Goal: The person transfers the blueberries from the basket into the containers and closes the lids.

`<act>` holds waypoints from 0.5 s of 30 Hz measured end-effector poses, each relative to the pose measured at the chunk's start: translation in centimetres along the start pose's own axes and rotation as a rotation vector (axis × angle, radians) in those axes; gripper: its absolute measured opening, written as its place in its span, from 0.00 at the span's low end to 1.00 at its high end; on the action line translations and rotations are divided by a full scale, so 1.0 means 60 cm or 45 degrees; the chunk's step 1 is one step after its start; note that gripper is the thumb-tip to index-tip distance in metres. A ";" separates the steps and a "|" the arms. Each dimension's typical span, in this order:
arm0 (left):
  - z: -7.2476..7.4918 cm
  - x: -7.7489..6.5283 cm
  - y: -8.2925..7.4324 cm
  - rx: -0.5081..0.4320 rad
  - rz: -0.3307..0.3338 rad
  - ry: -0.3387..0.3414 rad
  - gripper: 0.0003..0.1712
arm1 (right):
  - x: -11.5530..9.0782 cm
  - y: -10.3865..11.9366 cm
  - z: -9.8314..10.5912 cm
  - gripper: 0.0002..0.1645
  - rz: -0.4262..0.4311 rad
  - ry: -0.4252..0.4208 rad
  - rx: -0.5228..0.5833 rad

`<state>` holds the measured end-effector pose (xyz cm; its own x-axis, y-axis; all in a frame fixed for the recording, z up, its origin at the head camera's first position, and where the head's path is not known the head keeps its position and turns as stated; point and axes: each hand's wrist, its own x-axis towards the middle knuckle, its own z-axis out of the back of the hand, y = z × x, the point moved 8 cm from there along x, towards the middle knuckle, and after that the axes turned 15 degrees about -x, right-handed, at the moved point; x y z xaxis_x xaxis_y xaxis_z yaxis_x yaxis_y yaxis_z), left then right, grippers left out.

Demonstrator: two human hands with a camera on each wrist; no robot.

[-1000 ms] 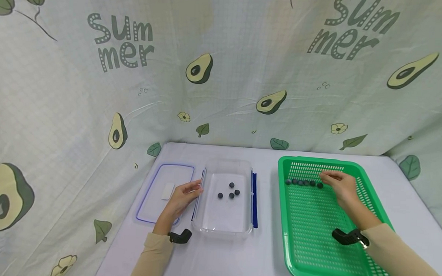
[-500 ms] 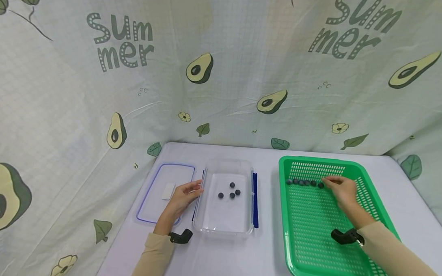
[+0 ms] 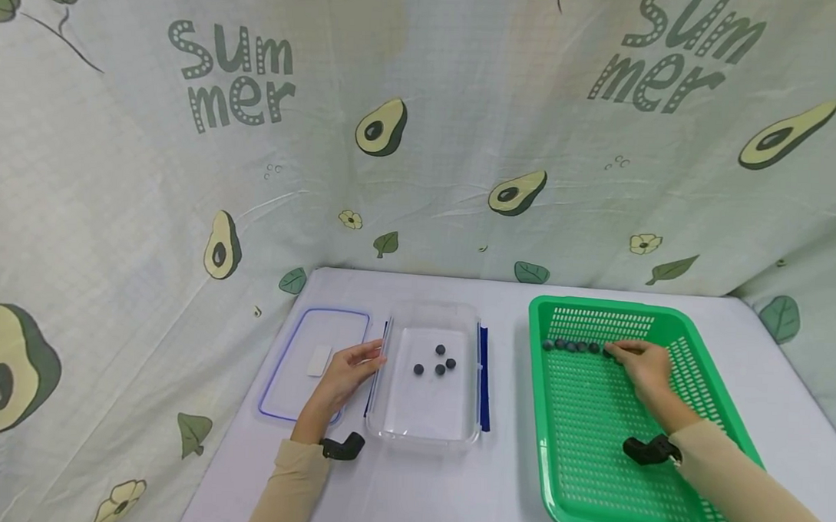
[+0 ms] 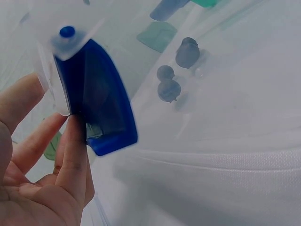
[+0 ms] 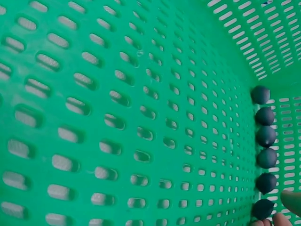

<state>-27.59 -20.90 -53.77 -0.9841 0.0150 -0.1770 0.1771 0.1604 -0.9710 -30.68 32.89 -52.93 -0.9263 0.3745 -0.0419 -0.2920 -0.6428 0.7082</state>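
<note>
In the head view, my left hand (image 3: 347,374) holds the left side of a clear plastic container (image 3: 422,430). The left wrist view shows its thumb and fingers at the container's wall, right by a blue latch flap (image 4: 106,103). Several blueberries (image 3: 440,370) lie on the container floor. On the right, my right hand (image 3: 648,369) reaches into a green plastic basket (image 3: 545,465). Its fingertips pinch the end blueberry (image 5: 263,209) of a row along the basket's far wall. The other blueberries (image 5: 266,136) in that row sit close together.
Left of the container lies a clear lid (image 3: 286,364) with a blue seal, partly behind the left forearm. A second blue latch flap (image 3: 484,378) stands out from the container's right side. A printed curtain (image 3: 432,238) hangs behind the white-covered table (image 3: 507,479).
My right hand has come down and slightly left onto the end blueberry, its fingertips now covering much of it. The left hand stays at the container.
</note>
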 end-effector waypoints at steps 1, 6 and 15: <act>-0.001 0.000 0.000 -0.004 -0.001 0.000 0.28 | 0.001 -0.001 -0.001 0.21 0.004 -0.006 -0.007; -0.002 -0.001 0.000 -0.053 -0.003 0.010 0.28 | 0.003 -0.004 -0.006 0.19 0.053 -0.020 -0.125; 0.000 -0.001 -0.001 -0.032 -0.002 0.007 0.28 | 0.005 -0.003 -0.010 0.17 0.119 -0.045 -0.177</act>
<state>-27.55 -20.93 -53.71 -0.9844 0.0200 -0.1746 0.1752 0.1851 -0.9670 -31.05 32.73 -53.49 -0.9428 0.3302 0.0461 -0.2372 -0.7614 0.6033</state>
